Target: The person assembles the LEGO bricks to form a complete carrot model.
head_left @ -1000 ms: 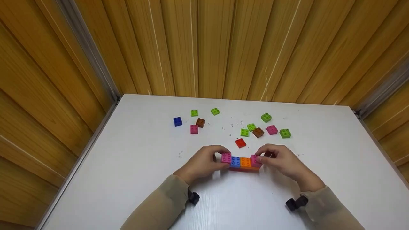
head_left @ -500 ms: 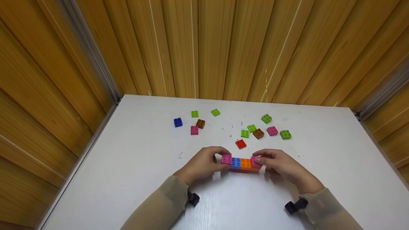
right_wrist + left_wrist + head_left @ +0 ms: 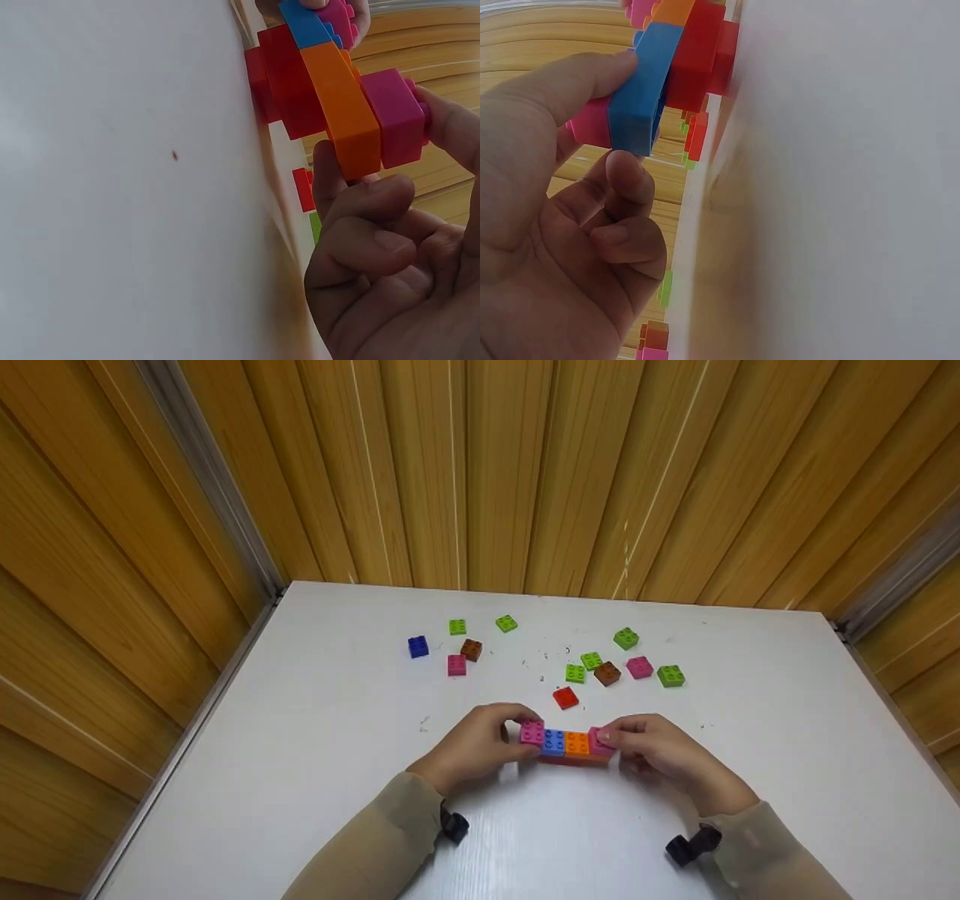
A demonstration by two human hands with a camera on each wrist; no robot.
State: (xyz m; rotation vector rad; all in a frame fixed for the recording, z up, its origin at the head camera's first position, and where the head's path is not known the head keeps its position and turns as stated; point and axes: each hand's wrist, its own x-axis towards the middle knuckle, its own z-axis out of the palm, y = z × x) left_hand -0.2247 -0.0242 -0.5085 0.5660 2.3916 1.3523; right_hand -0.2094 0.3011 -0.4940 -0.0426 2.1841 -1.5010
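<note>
Left hand point(image 3: 480, 742) pinches the pink end of the brick row point(image 3: 568, 744); right hand point(image 3: 660, 750) pinches its other pink end, the row resting mid-desk point(image 3: 315, 750), just before the red brick point(image 3: 565, 697).

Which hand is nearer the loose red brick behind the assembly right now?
Left, narrowly. The red brick lies just beyond the left hand; the right hand sits farther right.

Near side: bare table point(image 3: 525, 840) between the sleeves.
Far side: red brick point(image 3: 565, 697) just behind, loose bricks point(image 3: 607, 673) beyond.
</note>
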